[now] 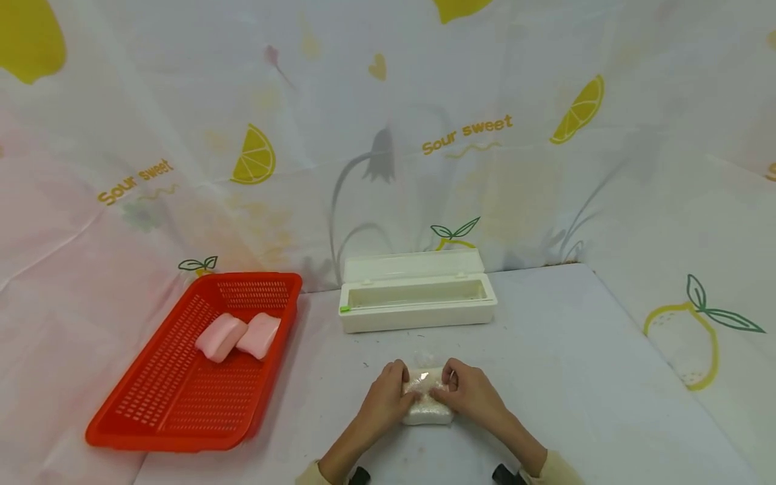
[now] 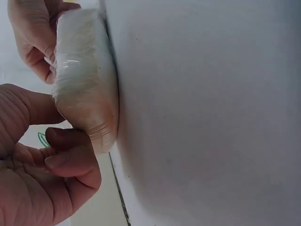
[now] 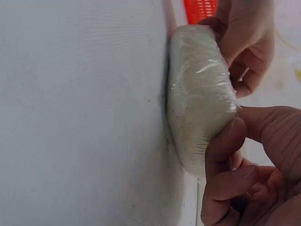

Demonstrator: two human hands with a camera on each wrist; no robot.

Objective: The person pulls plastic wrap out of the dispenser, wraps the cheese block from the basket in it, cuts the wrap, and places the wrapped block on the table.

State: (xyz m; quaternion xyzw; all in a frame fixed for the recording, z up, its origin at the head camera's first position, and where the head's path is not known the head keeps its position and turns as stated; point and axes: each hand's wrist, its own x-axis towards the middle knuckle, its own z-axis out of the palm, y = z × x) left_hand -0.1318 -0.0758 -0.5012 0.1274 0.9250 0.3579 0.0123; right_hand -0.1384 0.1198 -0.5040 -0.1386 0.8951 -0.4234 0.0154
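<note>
On the table in front of me lies a cream-white block wrapped in clear plastic film [image 1: 428,412]; whether it is soap or sponge I cannot tell. My left hand [image 1: 386,393] grips its left end, thumb on top and curled fingers at the side. At the opposite end my right hand [image 1: 474,393] holds it the same way. The left wrist view shows the wrapped block [image 2: 84,70] flat on the table, the film creased near the fingers. Shiny, tight film covers the block [image 3: 200,94] in the right wrist view too.
A red perforated basket [image 1: 182,441] stands at the left, with two pink blocks, one [image 1: 221,337] leaning by the other [image 1: 259,335]. Behind my hands is a long white box [image 1: 418,319], its lid raised and a green tab at its left. A lemon-printed cloth [image 1: 339,87] hangs behind.
</note>
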